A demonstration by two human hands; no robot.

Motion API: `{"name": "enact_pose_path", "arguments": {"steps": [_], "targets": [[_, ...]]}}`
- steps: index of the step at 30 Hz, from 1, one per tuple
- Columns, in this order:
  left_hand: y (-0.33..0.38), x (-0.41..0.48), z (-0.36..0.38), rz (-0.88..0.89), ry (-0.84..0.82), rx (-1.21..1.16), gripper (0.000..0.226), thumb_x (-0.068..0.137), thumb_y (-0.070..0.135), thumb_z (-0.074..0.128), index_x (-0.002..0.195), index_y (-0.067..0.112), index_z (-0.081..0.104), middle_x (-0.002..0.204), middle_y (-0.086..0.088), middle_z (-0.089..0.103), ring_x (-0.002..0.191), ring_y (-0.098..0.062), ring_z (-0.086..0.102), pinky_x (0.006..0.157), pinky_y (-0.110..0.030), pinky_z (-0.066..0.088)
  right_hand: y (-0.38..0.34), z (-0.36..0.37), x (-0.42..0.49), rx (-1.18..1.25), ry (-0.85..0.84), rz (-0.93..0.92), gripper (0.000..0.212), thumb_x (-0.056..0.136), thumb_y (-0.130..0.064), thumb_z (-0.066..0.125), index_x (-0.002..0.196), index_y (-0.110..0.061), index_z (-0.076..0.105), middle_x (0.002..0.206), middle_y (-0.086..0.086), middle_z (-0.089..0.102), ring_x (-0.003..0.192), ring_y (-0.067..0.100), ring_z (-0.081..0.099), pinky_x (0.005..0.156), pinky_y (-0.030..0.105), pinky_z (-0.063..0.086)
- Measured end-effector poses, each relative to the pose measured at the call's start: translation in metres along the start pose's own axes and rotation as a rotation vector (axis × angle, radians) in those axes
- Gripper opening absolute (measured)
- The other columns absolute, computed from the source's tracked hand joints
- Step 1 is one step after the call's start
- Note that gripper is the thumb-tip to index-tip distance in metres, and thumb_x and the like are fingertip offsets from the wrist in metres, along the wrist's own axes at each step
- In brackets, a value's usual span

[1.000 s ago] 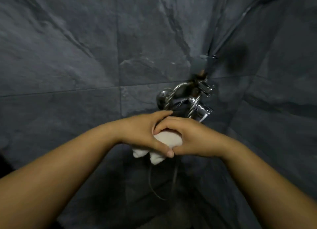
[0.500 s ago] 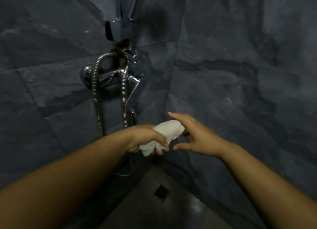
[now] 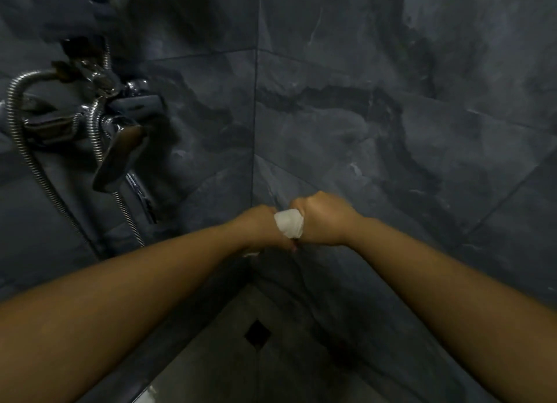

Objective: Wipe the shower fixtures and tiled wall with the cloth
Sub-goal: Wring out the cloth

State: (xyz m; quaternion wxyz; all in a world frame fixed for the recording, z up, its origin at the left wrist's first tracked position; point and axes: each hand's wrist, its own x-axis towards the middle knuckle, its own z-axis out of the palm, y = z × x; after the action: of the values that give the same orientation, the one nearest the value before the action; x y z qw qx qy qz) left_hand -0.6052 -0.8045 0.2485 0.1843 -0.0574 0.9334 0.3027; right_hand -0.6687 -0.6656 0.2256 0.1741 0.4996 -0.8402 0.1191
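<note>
A small white cloth [image 3: 288, 223] is bunched between my two fists in front of the wall corner. My left hand [image 3: 261, 230] grips its left end and my right hand [image 3: 322, 218] grips its right end, knuckles facing up. The chrome shower mixer [image 3: 117, 131] with its lever handle hangs on the dark tiled wall [image 3: 391, 125] at the upper left, well away from both hands. Two ribbed metal hoses [image 3: 21, 137] loop down from it.
Dark grey marbled tiles cover both walls, which meet in a corner [image 3: 256, 101] just behind my hands. Below lies the shower floor with a small square drain [image 3: 257, 333]. A pale object [image 3: 147, 395] shows at the bottom edge.
The view has swung right, from the mixer toward the corner. My right hand, open half a second ago, has closed on the cloth, and both fists now hold it together.
</note>
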Motion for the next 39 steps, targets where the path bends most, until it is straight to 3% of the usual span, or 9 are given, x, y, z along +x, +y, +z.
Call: {"name": "enact_pose_path", "arguments": {"steps": [3,6,10,12,18,22,25,28,39], "targets": [[-0.002,0.013,-0.006,-0.026,0.024,-0.148,0.029,0.082,0.027,0.067,0.106,0.011,0.062,0.094,-0.004,0.063,0.095,-0.024,0.062,0.071,-0.024,0.048,0.016,0.003,0.006,0.002,-0.003,0.083,0.031,0.064,-0.019,0.08,0.086,-0.001,0.068,0.087,0.019,0.068,0.074,0.034,0.066,0.058,0.034,0.051],[-0.007,0.025,-0.017,-0.216,-0.208,-0.584,0.021,0.085,0.028,0.06,0.069,0.017,0.051,0.05,0.005,0.046,0.041,-0.009,0.045,0.033,-0.015,0.03,0.026,-0.005,0.003,-0.083,-0.085,0.129,0.101,0.057,-0.041,0.086,0.142,-0.018,0.036,0.151,0.017,0.027,0.137,0.042,0.024,0.102,0.065,0.028],[0.0,0.029,-0.021,-0.207,-0.62,-0.807,0.018,0.075,0.034,0.057,0.071,0.016,0.055,0.043,0.007,0.04,0.027,-0.002,0.032,0.028,-0.009,0.019,0.032,-0.001,0.0,-0.18,0.118,-0.189,0.081,0.074,-0.042,0.072,0.14,-0.022,0.031,0.142,0.017,0.042,0.13,0.037,0.039,0.102,0.057,0.035],[0.005,0.033,-0.019,-0.197,-0.69,-0.806,0.019,0.073,0.034,0.056,0.075,0.016,0.052,0.042,0.007,0.04,0.026,-0.001,0.032,0.027,-0.008,0.02,0.035,0.003,0.003,-0.16,0.203,-0.24,0.059,0.084,-0.041,0.057,0.135,-0.02,0.036,0.113,0.013,0.064,0.098,0.029,0.063,0.078,0.039,0.054],[0.009,0.041,-0.023,-0.182,-0.401,-0.536,0.022,0.085,0.028,0.062,0.07,0.017,0.051,0.052,0.004,0.041,0.037,-0.005,0.034,0.036,-0.012,0.025,0.042,0.004,0.021,-0.147,-0.003,-0.152,0.057,0.067,-0.027,0.073,0.119,-0.005,0.061,0.072,0.013,0.069,0.054,0.027,0.065,0.041,0.029,0.051],[0.014,0.053,-0.025,-0.08,-0.071,-0.209,0.019,0.078,0.024,0.072,0.073,0.011,0.058,0.059,-0.002,0.055,0.043,-0.012,0.051,0.035,-0.013,0.035,0.036,-0.004,0.043,-0.145,-0.247,0.067,0.045,0.076,-0.012,0.075,0.118,-0.001,0.06,0.098,0.02,0.068,0.084,0.031,0.067,0.069,0.032,0.052],[0.015,0.064,-0.022,-0.006,0.07,-0.063,0.038,0.08,0.024,0.069,0.112,0.007,0.059,0.1,-0.012,0.065,0.088,-0.026,0.064,0.059,-0.019,0.043,0.038,-0.002,0.049,-0.124,-0.266,0.139,0.032,0.064,-0.002,0.082,0.092,0.005,0.067,0.079,0.022,0.068,0.068,0.029,0.068,0.057,0.026,0.049],[0.013,0.076,-0.023,0.048,0.161,0.099,0.046,0.084,0.03,0.065,0.122,0.007,0.053,0.121,-0.012,0.058,0.11,-0.027,0.057,0.082,-0.026,0.043,0.047,0.006,0.053,-0.103,-0.405,0.253,0.032,0.093,-0.012,0.051,0.123,-0.003,0.053,0.117,0.019,0.061,0.106,0.032,0.058,0.088,0.034,0.045],[0.006,0.097,-0.031,0.205,0.436,0.58,0.046,0.09,0.032,0.053,0.129,0.011,0.042,0.12,-0.011,0.058,0.107,-0.029,0.057,0.078,-0.033,0.043,0.061,0.013,0.07,-0.038,-0.4,0.323,0.03,0.091,-0.013,0.051,0.12,-0.003,0.053,0.121,0.017,0.059,0.109,0.033,0.055,0.092,0.034,0.042]]}}
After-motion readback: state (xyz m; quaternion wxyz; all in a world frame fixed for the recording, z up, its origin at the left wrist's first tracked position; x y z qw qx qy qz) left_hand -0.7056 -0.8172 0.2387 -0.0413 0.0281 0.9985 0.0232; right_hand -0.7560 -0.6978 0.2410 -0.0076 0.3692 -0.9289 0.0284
